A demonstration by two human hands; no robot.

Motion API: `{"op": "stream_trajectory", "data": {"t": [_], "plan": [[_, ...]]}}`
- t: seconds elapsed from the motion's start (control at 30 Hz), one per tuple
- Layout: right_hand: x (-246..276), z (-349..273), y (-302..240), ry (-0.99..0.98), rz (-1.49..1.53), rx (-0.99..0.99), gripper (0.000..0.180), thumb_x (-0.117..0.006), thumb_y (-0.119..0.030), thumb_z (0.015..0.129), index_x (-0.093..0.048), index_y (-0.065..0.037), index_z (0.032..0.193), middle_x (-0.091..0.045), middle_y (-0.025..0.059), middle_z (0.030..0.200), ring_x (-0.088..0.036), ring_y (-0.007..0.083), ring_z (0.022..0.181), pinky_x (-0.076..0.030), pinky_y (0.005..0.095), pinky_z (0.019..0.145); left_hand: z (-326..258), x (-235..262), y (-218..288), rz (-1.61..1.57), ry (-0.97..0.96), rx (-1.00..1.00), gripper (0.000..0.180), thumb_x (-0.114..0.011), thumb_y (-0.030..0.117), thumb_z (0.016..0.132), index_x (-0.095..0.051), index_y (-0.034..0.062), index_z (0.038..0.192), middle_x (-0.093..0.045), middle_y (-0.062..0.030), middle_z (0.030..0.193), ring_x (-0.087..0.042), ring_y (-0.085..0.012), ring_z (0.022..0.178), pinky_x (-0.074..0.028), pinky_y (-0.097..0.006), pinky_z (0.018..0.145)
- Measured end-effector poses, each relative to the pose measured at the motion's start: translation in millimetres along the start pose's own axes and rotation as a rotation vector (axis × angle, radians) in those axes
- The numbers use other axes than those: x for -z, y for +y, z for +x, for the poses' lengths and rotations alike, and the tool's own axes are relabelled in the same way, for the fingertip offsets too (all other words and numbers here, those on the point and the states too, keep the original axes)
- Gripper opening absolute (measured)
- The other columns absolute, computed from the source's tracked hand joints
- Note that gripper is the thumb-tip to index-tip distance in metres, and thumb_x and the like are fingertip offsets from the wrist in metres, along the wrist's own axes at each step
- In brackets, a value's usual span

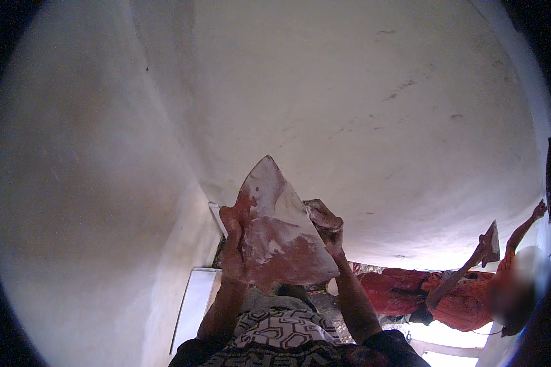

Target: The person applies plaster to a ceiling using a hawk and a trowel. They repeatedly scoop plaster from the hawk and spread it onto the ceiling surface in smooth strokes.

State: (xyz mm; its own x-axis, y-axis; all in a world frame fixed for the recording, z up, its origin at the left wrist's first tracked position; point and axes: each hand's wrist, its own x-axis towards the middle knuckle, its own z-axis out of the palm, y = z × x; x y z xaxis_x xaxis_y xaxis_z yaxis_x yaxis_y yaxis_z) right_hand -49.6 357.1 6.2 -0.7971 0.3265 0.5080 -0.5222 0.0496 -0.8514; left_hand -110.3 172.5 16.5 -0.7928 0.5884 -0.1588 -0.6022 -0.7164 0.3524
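Note:
Held up in front of me is a flat, pointed reddish-brown board (288, 251), smeared with white plaster. My left hand (231, 229) is closed on its left edge, with the thumb side upward. At the board's right edge, my right hand (326, 223) has its fingers curled in and dusted white. A pale patch lies on the board beside those fingers; whether it is a thin blade or only plaster I cannot make out. Behind the board stretches a pale plastered wall (361, 122) with a few dark scuffs.
Another wall (86, 153) meets it in a corner on the left. A white panel (196, 300) stands low on the left. At the right, a person in orange-red clothes (459, 300) raises one arm to the wall and holds a similar pointed board (492, 241). Bright openings show behind them.

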Motion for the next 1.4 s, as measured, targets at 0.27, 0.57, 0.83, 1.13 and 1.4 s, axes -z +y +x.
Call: {"op": "stream_trajectory", "data": {"t": [0.27,0.57,0.83,1.13,1.4], "plan": [[18.9,-8.2,-34.7,-0.053,-0.549,-0.080,0.022,-0.070,0.001,0.081,-0.068,-0.009,0.100,-0.065,0.0100,0.105,-0.063,0.0228,0.097,-0.052,0.0319,0.083,-10.2,-22.1,14.9,-0.100,-0.048,0.000,0.049,-0.040,0.040,0.101,-0.043,0.0053,0.136,-0.060,-0.0096,0.119,-0.061,-0.0210,0.102,-0.051,-0.036,0.086],[18.0,-1.8,-68.2,0.028,-0.228,-0.340,0.035,-0.065,-0.010,0.089,-0.059,-0.005,0.124,-0.066,0.0090,0.103,-0.061,0.0136,0.082,-0.053,0.0288,0.071,3.9,-14.5,10.9,0.232,-0.028,-0.159,0.053,-0.028,0.038,0.104,-0.026,0.0085,0.148,-0.038,-0.0066,0.146,-0.038,-0.0212,0.129,-0.029,-0.035,0.110],[-3.0,10.4,-122.8,0.052,-0.207,-0.475,0.045,-0.052,0.002,0.092,-0.047,-0.004,0.137,-0.066,0.0124,0.092,-0.056,0.0093,0.061,-0.047,0.0239,0.049,8.0,-18.6,24.0,0.194,-0.127,-0.217,0.053,-0.028,0.036,0.104,-0.023,0.0081,0.149,-0.034,-0.0067,0.149,-0.038,-0.0220,0.132,-0.029,-0.037,0.111],[11.8,-2.9,-155.9,0.039,-0.529,-0.568,0.037,-0.063,-0.010,0.089,-0.058,-0.001,0.124,-0.068,0.0152,0.104,-0.066,0.0212,0.087,-0.053,0.0316,0.076,6.2,8.9,35.0,-0.165,-0.362,-0.029,0.053,-0.037,0.043,0.101,-0.033,0.0122,0.144,-0.050,-0.0088,0.135,-0.054,-0.0254,0.117,-0.046,-0.042,0.097],[8.8,-6.0,-180.5,0.161,-1.070,-0.187,0.036,-0.066,0.007,0.076,-0.065,-0.001,0.111,-0.069,0.0129,0.094,-0.066,0.0202,0.084,-0.052,0.0299,0.073,-9.1,8.6,22.2,-0.012,-0.053,-0.074,0.055,-0.043,0.042,0.099,-0.033,0.0087,0.142,-0.051,-0.0116,0.132,-0.054,-0.0272,0.117,-0.048,-0.045,0.095]]}}
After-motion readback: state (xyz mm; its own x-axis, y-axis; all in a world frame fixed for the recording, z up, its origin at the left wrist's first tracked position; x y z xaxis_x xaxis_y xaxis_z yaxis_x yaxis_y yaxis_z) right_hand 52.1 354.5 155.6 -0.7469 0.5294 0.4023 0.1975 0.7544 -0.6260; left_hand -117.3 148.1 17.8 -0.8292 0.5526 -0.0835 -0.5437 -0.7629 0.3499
